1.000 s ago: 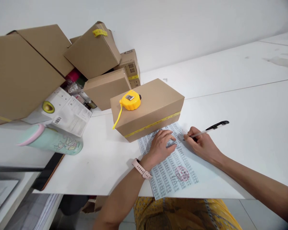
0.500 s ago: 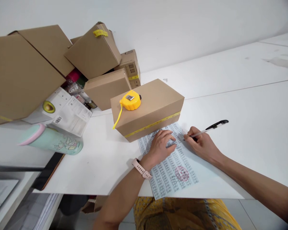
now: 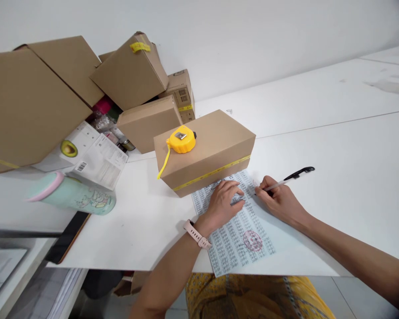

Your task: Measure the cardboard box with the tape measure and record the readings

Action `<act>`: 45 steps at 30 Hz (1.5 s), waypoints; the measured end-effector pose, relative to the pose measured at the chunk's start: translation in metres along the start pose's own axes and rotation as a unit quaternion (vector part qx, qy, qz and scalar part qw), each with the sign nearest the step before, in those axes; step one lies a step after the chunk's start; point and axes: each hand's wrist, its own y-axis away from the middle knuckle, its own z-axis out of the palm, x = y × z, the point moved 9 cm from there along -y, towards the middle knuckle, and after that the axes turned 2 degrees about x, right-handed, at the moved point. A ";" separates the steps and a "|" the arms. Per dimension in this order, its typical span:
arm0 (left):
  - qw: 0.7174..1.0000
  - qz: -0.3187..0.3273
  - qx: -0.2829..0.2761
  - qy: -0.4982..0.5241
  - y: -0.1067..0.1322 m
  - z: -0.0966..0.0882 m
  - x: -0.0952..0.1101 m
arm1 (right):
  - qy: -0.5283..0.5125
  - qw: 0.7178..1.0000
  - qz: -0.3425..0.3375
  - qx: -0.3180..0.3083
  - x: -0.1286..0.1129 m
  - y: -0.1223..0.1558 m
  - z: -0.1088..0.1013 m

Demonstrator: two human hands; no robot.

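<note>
In the head view, a pale blue printed sheet (image 3: pixel 231 246) with rows of dark text and a round red stamp lies on the white table. My left hand (image 3: pixel 223 200) rests on its upper part, fingers apart and slightly curled, with a pink band on the wrist. Pinched in my right hand (image 3: pixel 279 199) is a pen (image 3: pixel 291 176) with a clear barrel and black clip end, its tip touching or very near the sheet. A taped cardboard box (image 3: pixel 209 150) stands just beyond the paper, and a yellow tape measure (image 3: pixel 182 139) sits on top of it.
Several cardboard boxes (image 3: pixel 129 75) are piled at the back left against the wall. A mint bottle with a pink rim (image 3: pixel 83 195) lies tilted in view at the left, beside a white carton with an avocado picture (image 3: pixel 99 159). A dark flat object (image 3: pixel 68 237) is at the table's left edge.
The pen's rear end has shifted very slightly left and the right hand has barely moved. The left hand, sheet and box stay where they were.
</note>
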 end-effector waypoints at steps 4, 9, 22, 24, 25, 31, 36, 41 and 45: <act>1.000 -0.001 0.000 0.000 0.000 0.000 0.001 | 0.006 1.000 0.000 0.005 0.001 0.000 -0.001; 1.000 -0.003 0.001 0.002 0.000 0.000 0.000 | 0.010 1.000 -0.001 0.022 0.002 0.001 -0.003; 0.999 0.033 0.038 -0.018 0.002 -0.002 0.005 | 0.257 0.935 -0.244 0.024 -0.014 0.012 -0.019; 0.996 0.049 0.070 -0.028 0.005 -0.014 0.018 | 0.268 0.930 -0.250 0.021 -0.011 0.011 -0.015; 0.993 0.055 0.098 -0.035 0.007 -0.025 0.026 | 0.268 0.931 -0.248 0.027 -0.010 0.010 -0.016; 0.882 0.002 0.448 -0.148 0.024 -0.161 0.063 | 0.241 0.943 -0.195 0.118 -0.005 0.004 -0.039; 0.909 -0.156 0.351 -0.163 -0.022 -0.201 0.015 | 0.214 0.948 -0.181 0.151 0.001 0.004 -0.048; 0.924 -0.160 0.343 0.060 -0.028 -0.206 0.002 | 0.093 0.944 -0.168 0.268 -0.026 0.017 -0.081; 0.912 -0.130 0.267 0.283 -0.028 -0.193 0.032 | -0.123 0.969 -0.091 0.192 -0.073 -0.006 -0.089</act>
